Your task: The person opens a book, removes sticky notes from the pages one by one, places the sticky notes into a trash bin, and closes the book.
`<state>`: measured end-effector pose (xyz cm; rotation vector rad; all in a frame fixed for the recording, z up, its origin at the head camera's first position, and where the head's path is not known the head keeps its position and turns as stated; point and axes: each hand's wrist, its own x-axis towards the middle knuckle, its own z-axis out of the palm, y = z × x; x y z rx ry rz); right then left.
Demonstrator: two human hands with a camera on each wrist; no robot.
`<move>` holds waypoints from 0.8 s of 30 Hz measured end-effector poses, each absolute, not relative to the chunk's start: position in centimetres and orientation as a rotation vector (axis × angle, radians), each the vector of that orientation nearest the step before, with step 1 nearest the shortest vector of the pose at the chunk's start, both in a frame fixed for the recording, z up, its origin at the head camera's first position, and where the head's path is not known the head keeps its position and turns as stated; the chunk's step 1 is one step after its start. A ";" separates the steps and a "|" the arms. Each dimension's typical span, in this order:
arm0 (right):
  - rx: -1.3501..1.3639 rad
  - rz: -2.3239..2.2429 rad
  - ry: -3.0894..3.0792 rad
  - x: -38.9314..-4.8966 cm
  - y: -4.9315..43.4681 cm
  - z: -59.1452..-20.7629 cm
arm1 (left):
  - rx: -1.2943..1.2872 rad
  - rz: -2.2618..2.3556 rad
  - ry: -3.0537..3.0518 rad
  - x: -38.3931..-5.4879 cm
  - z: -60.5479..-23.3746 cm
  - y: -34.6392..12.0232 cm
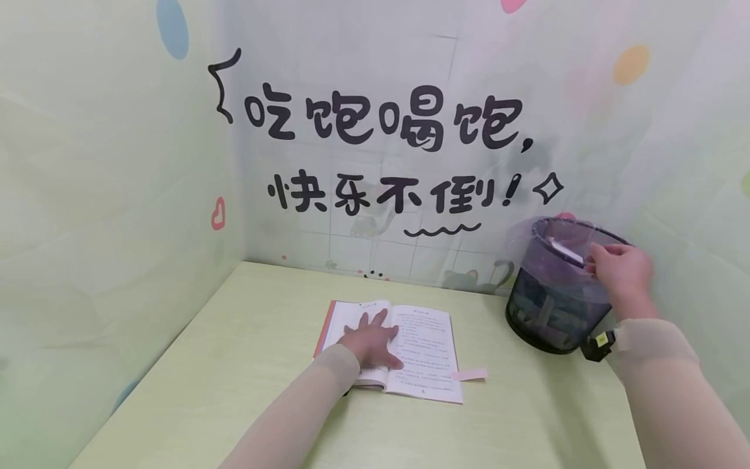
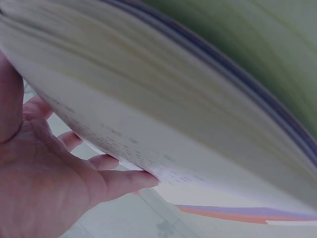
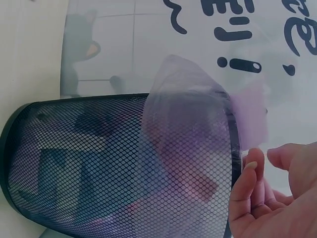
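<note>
An open book (image 1: 424, 352) with printed pages lies on the table. My left hand (image 1: 373, 342) rests on its left page and the middle fold, fingers spread; the left wrist view shows the hand (image 2: 59, 173) against the page (image 2: 163, 153). My right hand (image 1: 622, 270) is over the rim of a black mesh bin (image 1: 553, 312). In the right wrist view the thumb and forefinger of this hand (image 3: 277, 191) stand apart. Just past the fingertips, at the bin's mouth, is a blurred pink slip (image 3: 251, 116), seemingly loose of them.
A thin translucent purple bag (image 3: 183, 109) lines the bin and folds over its rim; dim contents show through the mesh. A pink strip (image 1: 471, 374) sticks out from the book's right edge. Behind the table hangs a printed wall sheet (image 1: 375, 156) with black lettering.
</note>
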<state>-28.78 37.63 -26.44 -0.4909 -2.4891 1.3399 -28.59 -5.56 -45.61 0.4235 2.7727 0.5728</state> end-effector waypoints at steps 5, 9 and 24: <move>-0.459 1.307 -2.465 -28.7 37.3 -26.8 | 0.421 0.576 2.770 -28.7 -45.6 -5.5; -0.462 1.222 -2.491 -28.9 36.9 -27.0 | 0.420 0.578 2.771 -28.7 -45.6 -5.5; -0.333 1.199 -2.555 -29.7 35.5 -28.1 | 0.416 0.589 2.769 -28.3 -45.2 -5.6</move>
